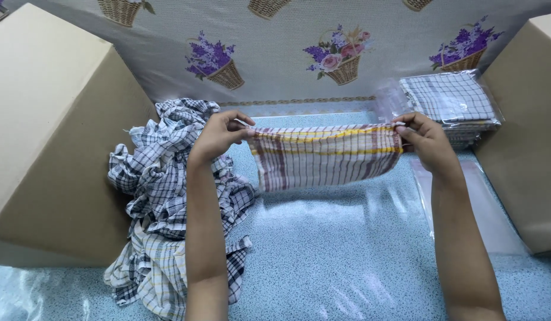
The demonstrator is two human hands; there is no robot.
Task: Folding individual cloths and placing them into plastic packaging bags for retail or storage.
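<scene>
We pinch a maroon-and-yellow checked cloth [326, 156] by its top corners, our left hand [219, 135] and right hand [427, 141] holding it stretched above the middle of the counter [323, 249]. A heap of checked cloths [162, 202] lies toward the left edge beside a cardboard box [49, 131]. Clear bags holding folded cloths [450, 101] are stacked at the far right corner.

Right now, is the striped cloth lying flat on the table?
No, the striped cloth is held up, stretched between the left hand and the right hand above the table.
</scene>
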